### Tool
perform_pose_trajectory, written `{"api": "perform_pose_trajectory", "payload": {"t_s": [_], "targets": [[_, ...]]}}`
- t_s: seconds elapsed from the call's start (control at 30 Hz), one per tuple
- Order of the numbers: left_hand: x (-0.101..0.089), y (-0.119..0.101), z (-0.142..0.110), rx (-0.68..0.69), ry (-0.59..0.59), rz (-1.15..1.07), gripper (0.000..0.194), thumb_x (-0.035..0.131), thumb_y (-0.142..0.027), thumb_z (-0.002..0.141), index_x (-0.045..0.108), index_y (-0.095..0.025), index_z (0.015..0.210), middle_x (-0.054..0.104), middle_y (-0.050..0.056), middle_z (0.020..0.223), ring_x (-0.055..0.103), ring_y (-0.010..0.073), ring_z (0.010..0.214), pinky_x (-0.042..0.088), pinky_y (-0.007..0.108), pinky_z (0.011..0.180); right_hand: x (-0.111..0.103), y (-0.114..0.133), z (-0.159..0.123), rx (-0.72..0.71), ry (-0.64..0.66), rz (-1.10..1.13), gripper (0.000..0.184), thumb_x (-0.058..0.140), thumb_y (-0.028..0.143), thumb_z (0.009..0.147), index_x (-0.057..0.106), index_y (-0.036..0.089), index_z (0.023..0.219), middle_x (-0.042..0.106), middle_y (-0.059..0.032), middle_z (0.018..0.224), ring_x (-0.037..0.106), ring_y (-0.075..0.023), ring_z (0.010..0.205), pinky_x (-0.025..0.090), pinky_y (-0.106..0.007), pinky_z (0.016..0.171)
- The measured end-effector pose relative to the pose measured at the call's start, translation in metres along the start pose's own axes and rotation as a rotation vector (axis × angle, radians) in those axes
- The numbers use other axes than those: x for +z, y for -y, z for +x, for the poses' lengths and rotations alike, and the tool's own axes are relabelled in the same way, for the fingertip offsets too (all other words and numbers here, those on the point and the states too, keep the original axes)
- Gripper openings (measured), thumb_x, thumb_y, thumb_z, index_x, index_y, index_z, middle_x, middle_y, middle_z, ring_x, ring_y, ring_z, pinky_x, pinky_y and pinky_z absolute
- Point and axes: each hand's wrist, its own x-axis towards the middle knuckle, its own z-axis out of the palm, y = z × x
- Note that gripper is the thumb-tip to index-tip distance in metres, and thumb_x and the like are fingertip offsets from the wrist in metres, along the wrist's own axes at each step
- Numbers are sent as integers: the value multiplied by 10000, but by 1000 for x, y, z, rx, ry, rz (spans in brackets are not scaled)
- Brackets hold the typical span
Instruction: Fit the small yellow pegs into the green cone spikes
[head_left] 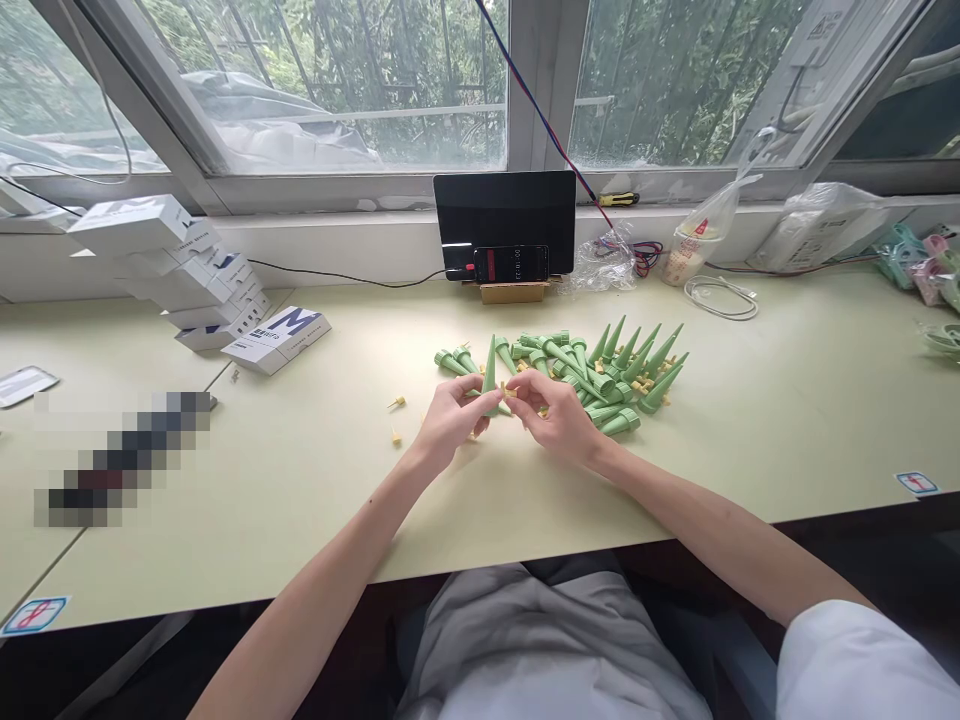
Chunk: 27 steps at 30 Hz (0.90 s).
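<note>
"Head view; what are you holding, and where?"

"A green cone (490, 368), pinched in my left hand (444, 425) above the near middle of the table (300, 500); my right hand (562, 418) is closed at the fingertips on a small yellow piece (507, 389), just beside the cone."

"How far along are you?"

"Midway with this pair, I'd judge; both parts are in my fingers, though I can't tell whether they touch. More green cones (620, 422) lie in a heap to my right, with several standing point up at its far side; I can't see from here which of them are finished, so I can't count what is left. Two loose yellow pieces (396, 438) lie to my left."

"Which way does yours point?"

"Tip up, its long axis close to upright; my fingers hide the base."

"And beyond?"

"A phone (512, 264) propped before a black screen (502, 210), near the window; white boxes (277, 338) off to the left."
</note>
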Motion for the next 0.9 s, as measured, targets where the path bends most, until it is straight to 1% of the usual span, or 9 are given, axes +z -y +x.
{"api": "perform_pose_trajectory", "payload": {"t_s": [0.2,0.3,0.5,0.73,0.83,0.9], "targets": [[1,-2,-1,3,3,9,228,748,-388,774,658,-179,781,498,-31,624,436,71,479,370,235,480,0,-1,0,11,8,-12,205,538,410,985,567,207,994,587,0,723,535,-131,579,445,-267,560],[1,-2,-1,3,0,13,239,750,-389,769,641,-177,752,495,-31,617,432,72,479,365,234,477,-1,-1,0,11,16,-19,209,517,396,997,585,200,965,606,-9,749,539,-126,588,444,-262,570],[1,-4,-2,-7,8,28,256,753,-399,770,633,-174,741,499,-29,619,432,73,487,363,231,479,-1,0,2,11,-1,-57,260,490,379,1005,606,182,882,597,-3,703,511,-113,555,421,-252,550],[1,-1,-1,-3,8,17,254,752,-396,779,628,-175,757,473,-35,623,425,71,486,355,229,472,0,1,0,1,-35,-52,221,552,400,973,590,190,1032,608,-12,737,540,-131,588,430,-261,545],[0,0,0,7,2,-7,281,765,-381,769,581,-178,707,436,-47,610,418,68,482,344,225,465,0,1,0,-14,-30,-55,211,563,394,967,581,192,1026,590,-10,744,546,-132,603,428,-261,545],[0,1,0,8,4,-12,280,764,-378,771,580,-177,704,441,-45,618,419,67,486,343,225,465,0,0,0,-13,-26,-47,197,562,382,968,575,192,1021,582,-6,745,543,-128,602,431,-261,552]]}}
